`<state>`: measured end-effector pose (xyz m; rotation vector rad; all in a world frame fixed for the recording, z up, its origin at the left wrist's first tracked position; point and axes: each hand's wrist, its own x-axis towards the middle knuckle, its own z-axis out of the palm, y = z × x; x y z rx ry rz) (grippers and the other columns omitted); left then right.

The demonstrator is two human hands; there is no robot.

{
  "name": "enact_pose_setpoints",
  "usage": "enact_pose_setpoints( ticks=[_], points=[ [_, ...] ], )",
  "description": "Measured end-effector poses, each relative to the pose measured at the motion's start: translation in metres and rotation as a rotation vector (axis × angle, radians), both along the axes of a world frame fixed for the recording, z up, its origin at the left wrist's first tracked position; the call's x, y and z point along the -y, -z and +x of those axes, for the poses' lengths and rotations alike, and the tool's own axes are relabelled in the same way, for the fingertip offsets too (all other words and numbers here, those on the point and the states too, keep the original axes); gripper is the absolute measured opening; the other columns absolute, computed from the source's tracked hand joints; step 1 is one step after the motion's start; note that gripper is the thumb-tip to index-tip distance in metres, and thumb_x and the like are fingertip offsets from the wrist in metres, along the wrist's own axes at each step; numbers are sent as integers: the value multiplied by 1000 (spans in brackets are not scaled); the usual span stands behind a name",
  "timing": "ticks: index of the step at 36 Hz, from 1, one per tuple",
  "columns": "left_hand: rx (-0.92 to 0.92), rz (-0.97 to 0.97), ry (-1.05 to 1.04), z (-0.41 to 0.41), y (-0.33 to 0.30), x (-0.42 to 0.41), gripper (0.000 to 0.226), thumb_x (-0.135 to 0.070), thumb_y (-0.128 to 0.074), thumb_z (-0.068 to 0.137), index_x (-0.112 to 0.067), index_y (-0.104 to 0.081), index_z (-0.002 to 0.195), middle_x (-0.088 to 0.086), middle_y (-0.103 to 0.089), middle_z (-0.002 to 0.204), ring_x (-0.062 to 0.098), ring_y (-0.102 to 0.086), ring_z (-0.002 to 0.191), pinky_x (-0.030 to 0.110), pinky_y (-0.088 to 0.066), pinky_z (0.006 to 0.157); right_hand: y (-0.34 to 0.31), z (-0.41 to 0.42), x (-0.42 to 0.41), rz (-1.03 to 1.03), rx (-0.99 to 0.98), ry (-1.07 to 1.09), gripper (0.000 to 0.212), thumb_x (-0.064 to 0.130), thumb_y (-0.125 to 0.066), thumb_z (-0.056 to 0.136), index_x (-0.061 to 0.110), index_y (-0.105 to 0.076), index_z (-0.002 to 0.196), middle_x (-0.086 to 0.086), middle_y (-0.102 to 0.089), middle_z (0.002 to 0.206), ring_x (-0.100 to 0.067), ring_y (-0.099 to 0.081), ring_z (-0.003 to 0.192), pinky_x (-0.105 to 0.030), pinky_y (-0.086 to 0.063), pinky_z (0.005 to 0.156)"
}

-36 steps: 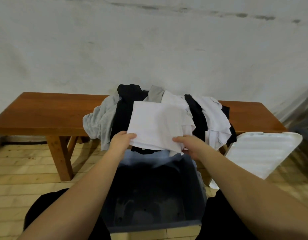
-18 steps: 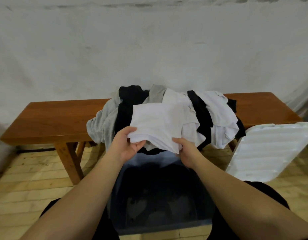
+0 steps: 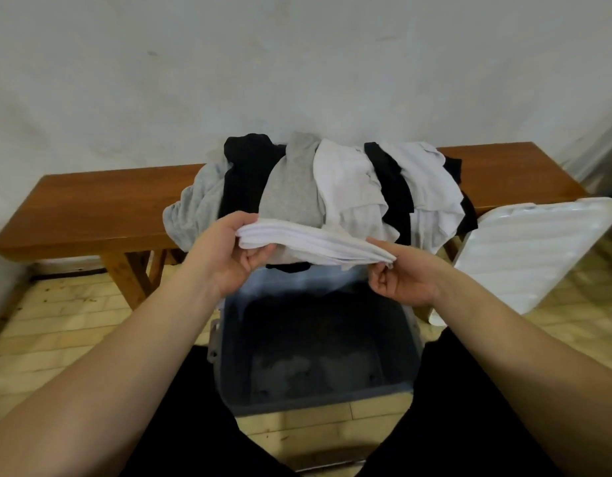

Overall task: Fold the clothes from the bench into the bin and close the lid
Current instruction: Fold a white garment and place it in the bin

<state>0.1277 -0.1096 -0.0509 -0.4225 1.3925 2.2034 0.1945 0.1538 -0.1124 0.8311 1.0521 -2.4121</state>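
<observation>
A folded white garment [image 3: 311, 244] hangs flat in the air above the far edge of the open grey bin [image 3: 228, 356]. My left hand [image 3: 225, 256] grips its left end, thumb underneath. My right hand [image 3: 401, 277] pinches its right corner. Behind it, a pile of grey, black and white clothes [image 3: 332, 187] lies on the wooden bench [image 3: 101, 204] and droops over its front edge. The bin stands on the floor between my knees, and I see no clothes inside it. The white ribbed lid [image 3: 524, 253] leans at the bench's right end.
A pale wall rises right behind the bench. Light wooden floor boards [image 3: 56, 325] spread to both sides of the bin. The bench legs [image 3: 125, 277] stand left of the bin. My dark trousers frame the bin's near side.
The white garment has come off the pile and tipped from facing me to lying level over the bin. Both hands have drawn nearer to me with it.
</observation>
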Motion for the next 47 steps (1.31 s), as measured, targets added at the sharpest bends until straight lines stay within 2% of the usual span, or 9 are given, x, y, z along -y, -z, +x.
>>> enact_pose_setpoints(
  ticks=[8, 16, 23, 27, 31, 36, 40, 44, 47],
  points=[
    [261, -193, 37, -5, 88, 18, 8, -10, -56, 96, -7, -61, 92, 5, -68, 65, 16, -68, 58, 26, -57, 47, 52, -10, 6, 116, 308, -192, 23, 19, -64, 93, 10, -69, 73, 0, -57, 60, -6, -49, 42, -14, -44, 44],
    [544, -478, 116, -26, 197, 16, 8, -7, -55, 96, -2, -51, 100, 19, -57, 94, 31, -63, 79, 38, -58, 44, 161, -37, 28, 485, 530, -367, 19, 10, -55, 90, 13, -54, 71, -2, -47, 53, -11, -47, 53, -24, -35, 52],
    [672, -570, 117, -54, 287, 10, 36, -7, -55, 98, -2, -45, 132, 24, -52, 114, 36, -60, 83, 44, -57, 72, 242, -77, 43, 712, 400, -608, 21, 16, -49, 99, 14, -69, 107, -10, -56, 82, -15, -46, 63, -24, -35, 53],
    [658, -557, 37, -72, 327, 8, 41, -2, -53, 97, -1, -44, 137, 24, -46, 137, 43, -52, 119, 45, -54, 81, 283, -93, 49, 784, 291, -608, 30, 14, -45, 101, 14, -64, 125, -10, -57, 116, -21, -53, 90, -23, -41, 63],
    [629, -644, -51, -83, 362, 13, 42, -6, -54, 97, -4, -47, 138, 20, -50, 132, 44, -54, 113, 52, -56, 88, 315, -96, 50, 838, 213, -481, 25, 15, -48, 99, 22, -66, 115, -4, -59, 113, -15, -58, 90, -18, -41, 63],
    [605, -816, 152, -65, 405, 28, 39, -11, -54, 95, 0, -52, 133, 17, -59, 102, 29, -61, 76, 46, -60, 77, 359, -82, 52, 859, 170, -581, 29, 12, -45, 101, 16, -65, 122, -2, -57, 121, -13, -49, 106, -12, -37, 75],
    [626, -972, 382, -38, 438, 35, 36, -14, -52, 99, 5, -57, 129, 13, -64, 96, 20, -58, 67, 21, -52, 46, 406, -56, 59, 833, 257, -876, 37, 7, -45, 99, 17, -58, 133, -12, -50, 142, -21, -52, 114, -12, -39, 71],
    [564, -1220, 933, -24, 446, 31, 36, -22, -57, 99, 0, -59, 126, 15, -60, 131, 29, -60, 116, 32, -48, 94, 433, -38, 71, 855, 336, -1154, 46, 10, -43, 103, 7, -40, 149, -13, -37, 155, -31, -41, 137, -24, -30, 106],
    [465, -1310, 868, -20, 455, 29, 35, -13, -48, 100, 2, -57, 130, 20, -59, 131, 36, -57, 121, 38, -47, 94, 441, -41, 73, 961, 328, -1096, 35, 15, -43, 103, 1, -55, 134, -18, -55, 138, -34, -54, 122, -30, -42, 95]
  ],
)
